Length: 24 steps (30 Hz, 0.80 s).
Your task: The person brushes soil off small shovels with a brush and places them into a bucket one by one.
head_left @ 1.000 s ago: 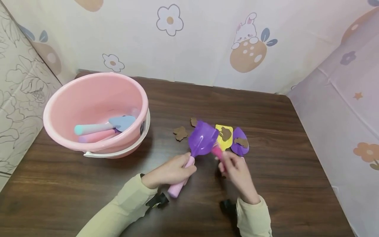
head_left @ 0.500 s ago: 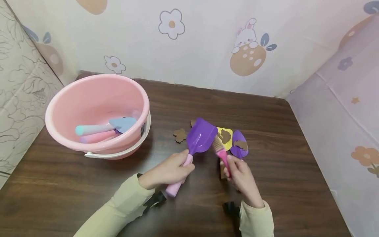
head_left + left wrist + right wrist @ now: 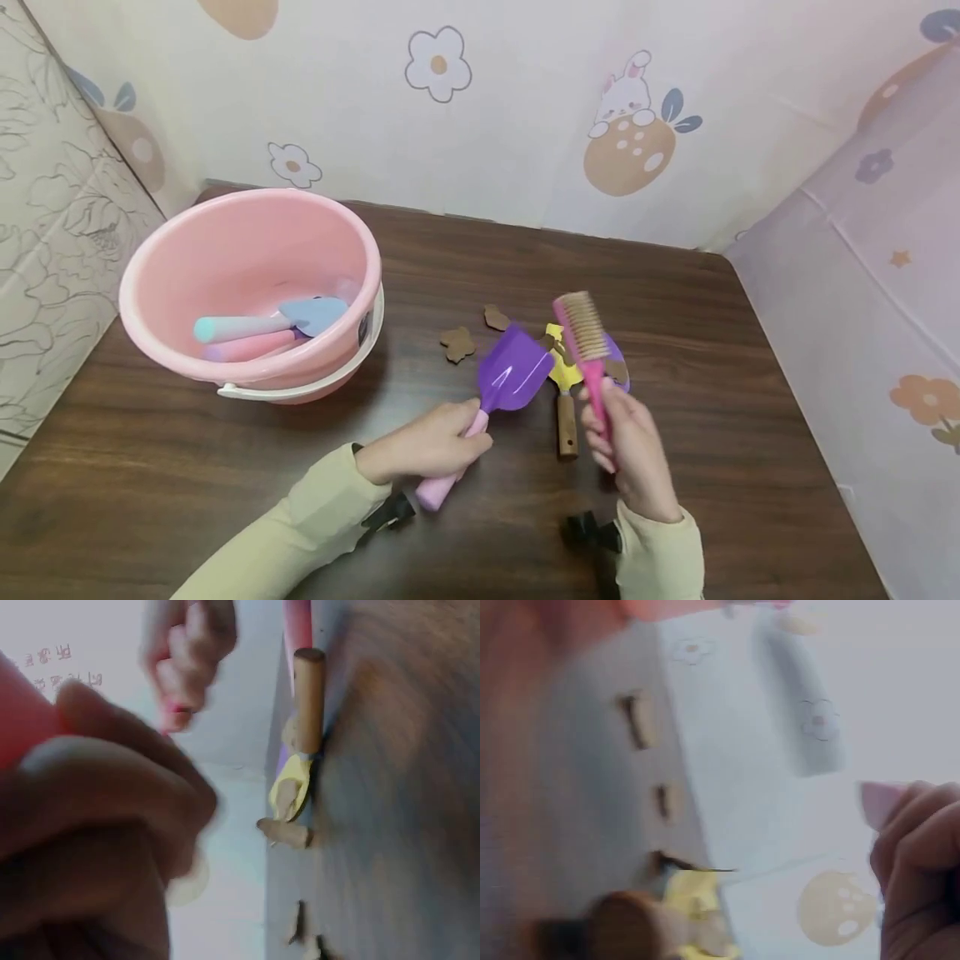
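Note:
My left hand (image 3: 431, 442) grips the pink handle of a purple toy shovel (image 3: 516, 368), its blade tilted over the table. In my right hand (image 3: 628, 437) is a pink brush (image 3: 585, 329) with tan bristles, raised to the right of the shovel. Below the brush lies a yellow toy shovel with a wooden handle (image 3: 567, 425). Beside it a purple trowel (image 3: 622, 385) is partly hidden by the brush. Brown flat pieces rest on both blades. Two more, a jagged piece (image 3: 457, 343) and a smaller piece (image 3: 496, 317), lie left of and behind the held shovel.
A pink bucket (image 3: 247, 242) stands at the left with its white handle (image 3: 300, 389) hanging down. Inside are a blue trowel (image 3: 311, 317) and a pink-handled tool (image 3: 251, 345). Patterned cloth walls (image 3: 517, 117) border the brown table (image 3: 720, 467).
The brush has moved up and away from the purple shovel's edge, uncovering the yellow shovel's wooden handle. The held shovel has dropped slightly toward me, exposing the small brown piece behind it.

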### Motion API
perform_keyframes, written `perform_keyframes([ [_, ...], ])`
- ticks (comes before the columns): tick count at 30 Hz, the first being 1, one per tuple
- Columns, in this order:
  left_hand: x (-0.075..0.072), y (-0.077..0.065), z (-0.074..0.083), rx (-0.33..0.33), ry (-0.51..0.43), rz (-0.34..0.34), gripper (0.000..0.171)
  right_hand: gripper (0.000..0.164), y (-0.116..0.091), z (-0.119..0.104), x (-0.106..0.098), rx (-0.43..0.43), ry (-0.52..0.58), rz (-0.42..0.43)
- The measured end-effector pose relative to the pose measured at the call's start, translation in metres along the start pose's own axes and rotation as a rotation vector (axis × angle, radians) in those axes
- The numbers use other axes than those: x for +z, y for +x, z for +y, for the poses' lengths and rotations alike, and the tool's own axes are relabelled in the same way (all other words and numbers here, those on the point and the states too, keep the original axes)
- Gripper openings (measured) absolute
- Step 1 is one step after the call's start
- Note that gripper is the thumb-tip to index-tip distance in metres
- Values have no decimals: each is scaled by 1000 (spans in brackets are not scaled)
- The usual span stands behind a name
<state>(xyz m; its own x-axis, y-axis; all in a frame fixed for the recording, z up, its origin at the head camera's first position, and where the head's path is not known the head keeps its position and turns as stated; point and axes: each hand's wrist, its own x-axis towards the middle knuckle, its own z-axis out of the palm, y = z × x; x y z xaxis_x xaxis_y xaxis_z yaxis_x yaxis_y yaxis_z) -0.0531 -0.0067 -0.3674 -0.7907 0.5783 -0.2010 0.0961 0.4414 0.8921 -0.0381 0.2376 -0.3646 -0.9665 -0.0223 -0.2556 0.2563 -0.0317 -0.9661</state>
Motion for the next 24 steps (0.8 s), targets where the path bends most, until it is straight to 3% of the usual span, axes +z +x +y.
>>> perform_keyframes([
  [4,-1,-1,-5,-5,129,8,16,38,-2,-6,-6,-69,144,73],
  [11,-16,-8,7,-2,153,41,33,40,-2,1,-1,-15,26,135],
  [15,-31,-22,21,-2,185,61,33,42,-3,4,-1,-30,3,141],
  [24,-65,-57,48,70,369,111,29,46,-3,4,-1,-1,-50,160],
])
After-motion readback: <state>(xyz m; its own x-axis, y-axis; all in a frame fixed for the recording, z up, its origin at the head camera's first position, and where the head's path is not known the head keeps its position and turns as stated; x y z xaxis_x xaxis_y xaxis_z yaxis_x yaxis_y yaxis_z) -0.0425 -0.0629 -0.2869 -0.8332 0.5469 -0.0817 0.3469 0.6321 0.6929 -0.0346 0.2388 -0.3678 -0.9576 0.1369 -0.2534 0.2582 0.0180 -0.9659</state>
